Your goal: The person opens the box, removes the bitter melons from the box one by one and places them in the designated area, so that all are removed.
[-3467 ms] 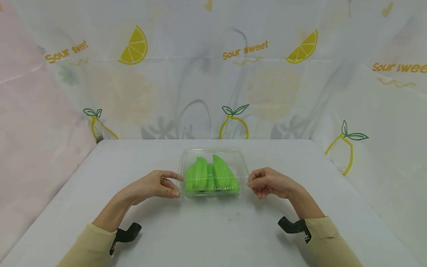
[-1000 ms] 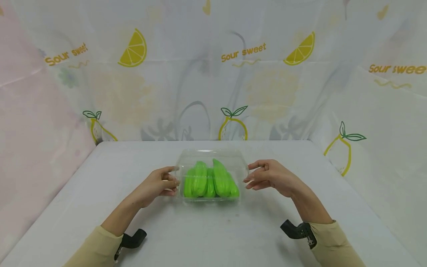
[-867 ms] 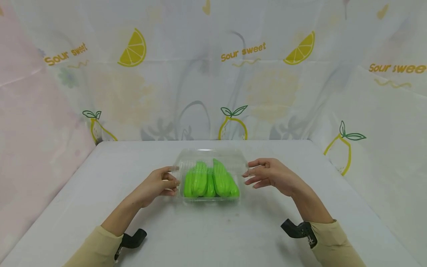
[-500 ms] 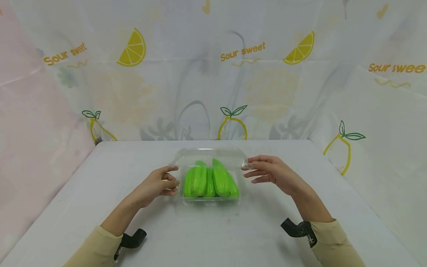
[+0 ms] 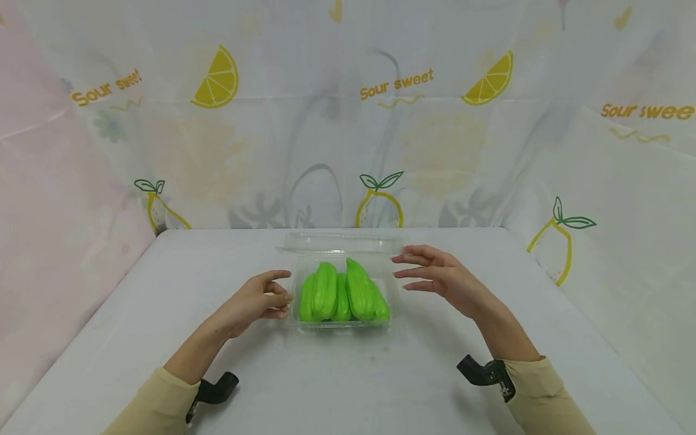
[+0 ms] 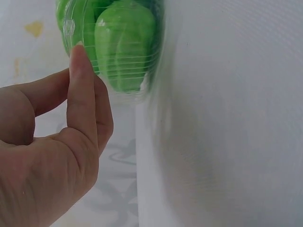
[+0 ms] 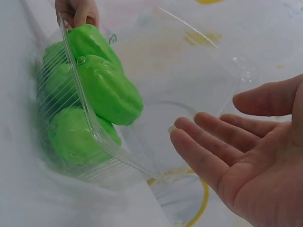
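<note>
A clear plastic clamshell box (image 5: 339,325) stands mid-table with several glossy light green, ribbed, tapered vegetables (image 5: 325,293) lying side by side in it. Its hinged lid (image 5: 342,243) is swung back at the far side, free of the base. My left hand (image 5: 255,302) pinches the box's left rim; in the left wrist view the thumb tip (image 6: 79,59) touches that rim. My right hand (image 5: 443,278) hovers at the right side with fingers spread, its fingertips near the lid's right end. In the right wrist view the palm shows, holding nothing.
A white table (image 5: 337,386) lies under the box. Behind it and at both sides hang cloths (image 5: 348,133) printed with lemons and lettering. Black camera mounts (image 5: 217,388) are worn at both sleeve cuffs.
The lid has risen from over the vegetables and swung back to the far side. My right hand has moved up and away with it, fingers spreading. My left hand has lately stayed at the rim.
</note>
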`<state>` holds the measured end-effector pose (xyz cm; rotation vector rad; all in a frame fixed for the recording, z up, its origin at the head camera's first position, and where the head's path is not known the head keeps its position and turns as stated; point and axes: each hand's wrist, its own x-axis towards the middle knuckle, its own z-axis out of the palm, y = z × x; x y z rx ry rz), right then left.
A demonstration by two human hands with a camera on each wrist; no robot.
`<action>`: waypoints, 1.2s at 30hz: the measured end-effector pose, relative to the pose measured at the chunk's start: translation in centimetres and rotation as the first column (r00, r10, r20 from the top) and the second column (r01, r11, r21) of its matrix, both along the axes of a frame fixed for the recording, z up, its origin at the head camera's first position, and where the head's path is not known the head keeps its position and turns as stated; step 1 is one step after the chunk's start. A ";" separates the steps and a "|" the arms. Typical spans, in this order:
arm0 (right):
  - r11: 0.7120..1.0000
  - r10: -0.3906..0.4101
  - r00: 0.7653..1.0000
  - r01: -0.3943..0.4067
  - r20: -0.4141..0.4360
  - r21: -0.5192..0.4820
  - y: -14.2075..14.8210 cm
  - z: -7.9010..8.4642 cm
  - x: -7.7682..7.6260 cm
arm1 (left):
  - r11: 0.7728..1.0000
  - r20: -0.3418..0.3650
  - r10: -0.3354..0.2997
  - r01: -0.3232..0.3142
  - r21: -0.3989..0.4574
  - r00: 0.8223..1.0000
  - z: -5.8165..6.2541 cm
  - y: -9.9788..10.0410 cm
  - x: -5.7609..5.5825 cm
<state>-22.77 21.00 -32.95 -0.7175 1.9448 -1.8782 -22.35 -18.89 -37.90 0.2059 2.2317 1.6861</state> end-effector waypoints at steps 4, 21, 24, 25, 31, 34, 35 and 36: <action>1.000 -0.001 1.000 0.001 -0.011 -0.004 0.0 0.0 0.0 | 1.000 -0.002 0.000 0.000 -0.004 1.000 0.0 0.0 0.0; 0.963 -0.145 0.981 0.169 -0.127 0.208 -0.9 -0.6 -0.2 | 1.000 0.003 -0.012 0.012 -0.013 1.000 0.2 0.2 0.0; 0.969 -0.125 0.984 0.149 -0.128 0.195 -1.3 -0.8 -0.2 | 1.000 0.005 -0.013 0.013 -0.017 1.000 0.3 0.3 0.0; 0.972 -0.119 0.984 0.143 -0.131 0.186 -1.3 -0.9 -0.1 | 1.000 0.006 -0.012 0.012 -0.018 1.000 0.3 0.3 0.0; 0.987 -0.115 0.983 0.130 -0.146 0.095 -1.7 -1.5 -0.5 | 1.000 0.015 -0.012 0.012 -0.023 1.000 0.4 0.2 0.1; 0.990 -0.123 0.982 0.131 -0.145 0.048 -2.0 -1.8 -0.7 | 1.000 0.019 -0.014 0.015 -0.022 1.000 0.4 0.2 0.1; 0.990 -0.126 0.981 0.133 -0.145 0.038 -2.0 -1.9 -0.8 | 1.000 0.019 -0.016 0.016 -0.023 1.000 0.4 0.2 0.1; 0.991 -0.126 0.981 0.132 -0.148 0.030 -2.1 -2.0 -0.9 | 1.000 0.020 -0.016 0.017 -0.022 1.000 0.4 0.2 0.1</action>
